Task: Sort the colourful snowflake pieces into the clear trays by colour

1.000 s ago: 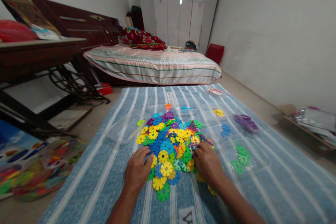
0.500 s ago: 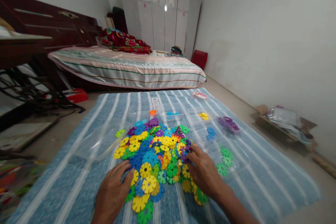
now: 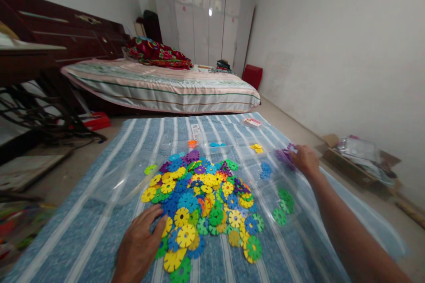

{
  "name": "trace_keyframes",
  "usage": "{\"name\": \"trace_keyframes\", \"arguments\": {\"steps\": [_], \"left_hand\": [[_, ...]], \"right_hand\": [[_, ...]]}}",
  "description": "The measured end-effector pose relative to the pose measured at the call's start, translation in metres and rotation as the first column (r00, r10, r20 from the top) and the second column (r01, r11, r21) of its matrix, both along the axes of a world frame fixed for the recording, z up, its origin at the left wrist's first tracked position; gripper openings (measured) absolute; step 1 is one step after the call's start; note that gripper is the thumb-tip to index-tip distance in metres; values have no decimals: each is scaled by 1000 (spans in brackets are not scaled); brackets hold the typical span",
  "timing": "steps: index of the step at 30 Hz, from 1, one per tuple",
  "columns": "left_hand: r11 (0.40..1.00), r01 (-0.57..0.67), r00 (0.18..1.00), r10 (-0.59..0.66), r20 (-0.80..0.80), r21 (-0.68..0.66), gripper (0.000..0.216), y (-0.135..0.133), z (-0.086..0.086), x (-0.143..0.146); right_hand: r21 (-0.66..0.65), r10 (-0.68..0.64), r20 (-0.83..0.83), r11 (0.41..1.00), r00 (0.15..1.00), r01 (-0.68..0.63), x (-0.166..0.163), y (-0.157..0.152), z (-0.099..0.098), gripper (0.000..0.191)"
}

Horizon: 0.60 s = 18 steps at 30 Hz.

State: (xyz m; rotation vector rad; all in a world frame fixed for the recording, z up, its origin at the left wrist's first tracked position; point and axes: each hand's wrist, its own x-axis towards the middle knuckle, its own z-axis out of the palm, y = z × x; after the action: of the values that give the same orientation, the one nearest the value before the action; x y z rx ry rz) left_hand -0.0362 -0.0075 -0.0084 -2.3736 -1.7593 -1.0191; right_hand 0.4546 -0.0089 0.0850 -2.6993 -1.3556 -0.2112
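Observation:
A pile of notched plastic snowflake discs (image 3: 206, 199) in yellow, blue, green, purple and orange lies spread on a blue striped cloth (image 3: 109, 230). My left hand (image 3: 141, 239) rests at the pile's near left side, thumb apart from the fingers, holding nothing I can see. Far to the right, my right hand (image 3: 305, 159) pinches a purple snowflake disc (image 3: 291, 147) over a clear tray of purple discs (image 3: 283, 157). The fingertips partly cover it. Other clear trays hold green discs (image 3: 284, 205), blue discs (image 3: 265, 170) and yellow discs (image 3: 256, 147).
Along the back sit an orange disc (image 3: 192, 143), light blue discs (image 3: 217, 144) and a small clear box (image 3: 252, 122). A light green disc (image 3: 150, 169) lies in a left tray. Beyond are a bed (image 3: 166, 88) and, at right, a cardboard box (image 3: 361, 163).
My right hand has moved from the right side of the pile out to the purple discs' tray, carrying a purple disc. My left hand has hardly moved.

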Motion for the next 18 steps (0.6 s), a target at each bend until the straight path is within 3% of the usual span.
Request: {"name": "trace_keyframes", "arguments": {"steps": [4, 8, 18], "left_hand": [[1000, -2, 1000, 2, 2, -11, 35, 0, -2, -1], [1000, -14, 1000, 14, 10, -16, 33, 1, -4, -2], [998, -13, 1000, 14, 20, -60, 36, -4, 2, 5]], "right_hand": [[-100, 39, -48, 994, 998, -44, -1, -5, -14, 45], [-170, 50, -58, 984, 997, -59, -3, -9, -26, 36], [-157, 110, -95, 980, 989, -124, 3, -8, -32, 28]]}}
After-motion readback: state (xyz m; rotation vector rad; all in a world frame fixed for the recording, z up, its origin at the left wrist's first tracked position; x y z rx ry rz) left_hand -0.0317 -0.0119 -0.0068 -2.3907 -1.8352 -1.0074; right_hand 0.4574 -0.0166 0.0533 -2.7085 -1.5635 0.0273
